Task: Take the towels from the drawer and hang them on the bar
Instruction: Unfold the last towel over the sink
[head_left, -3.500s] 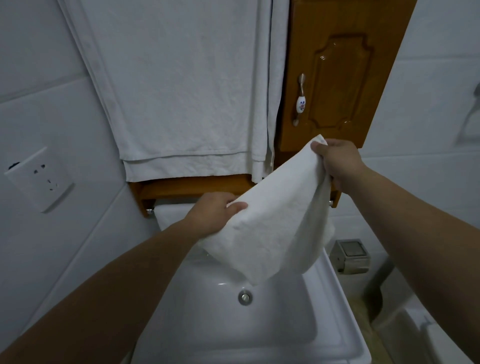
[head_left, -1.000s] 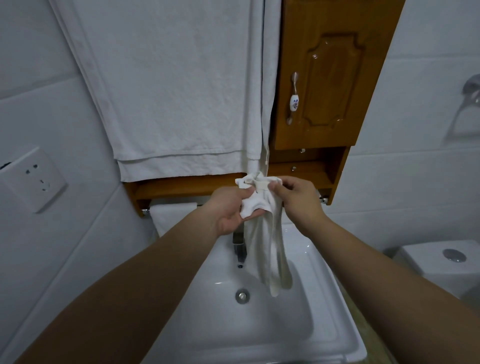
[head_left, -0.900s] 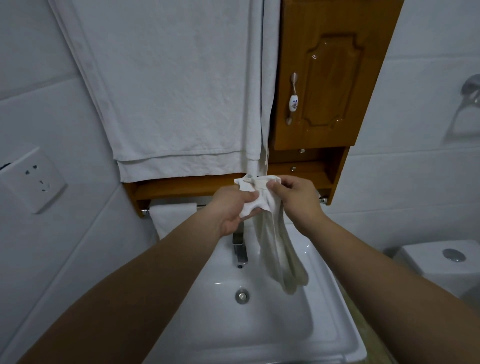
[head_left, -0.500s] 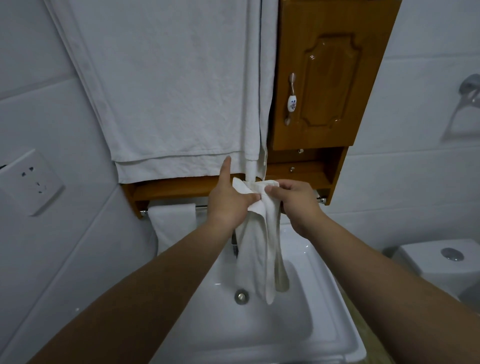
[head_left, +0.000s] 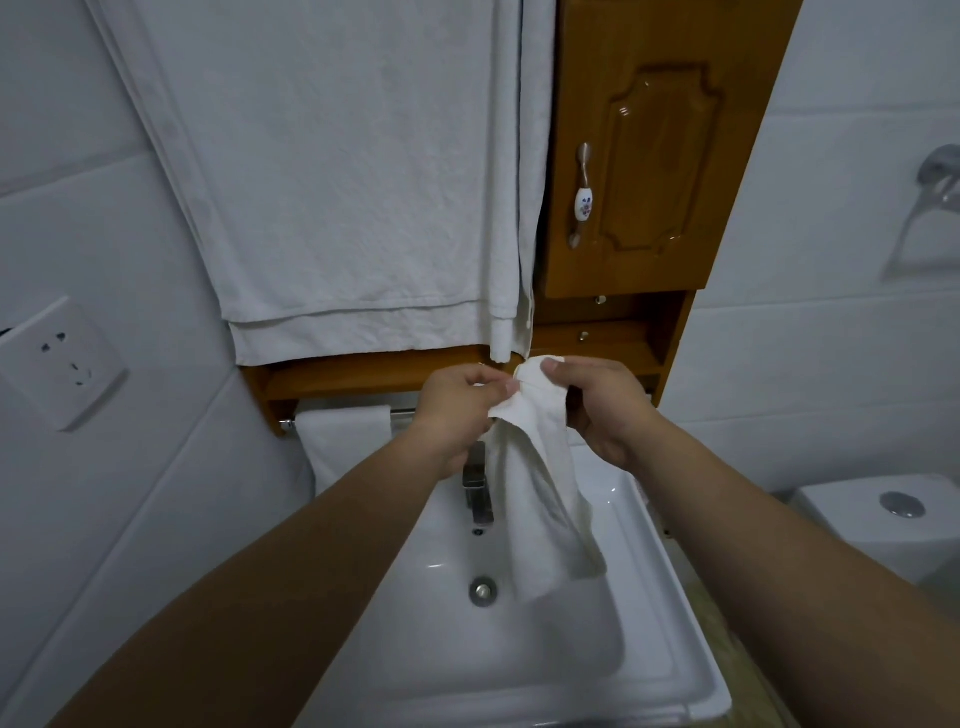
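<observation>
A small white towel (head_left: 540, 478) hangs bunched over the sink, held at its top edge by both hands. My left hand (head_left: 457, 405) pinches the top left corner and my right hand (head_left: 602, 405) grips the top right, thumb on the cloth. Just behind the hands a thin metal bar (head_left: 402, 413) runs under the wooden shelf, and a folded white towel (head_left: 343, 441) hangs on its left part. A large white towel (head_left: 337, 171) hangs higher up on the wall.
A white sink (head_left: 519, 623) with a metal faucet (head_left: 478, 488) lies below the hands. A wooden cabinet (head_left: 654, 156) with small drawers (head_left: 592, 338) beneath it stands above right. A wall socket (head_left: 62, 364) is at left, a toilet tank (head_left: 883, 514) at right.
The towel was spread wide between the hands, then gathered narrow. Since half a second ago my left hand's raised finger has curled onto the corner and the towel's tail has swung right.
</observation>
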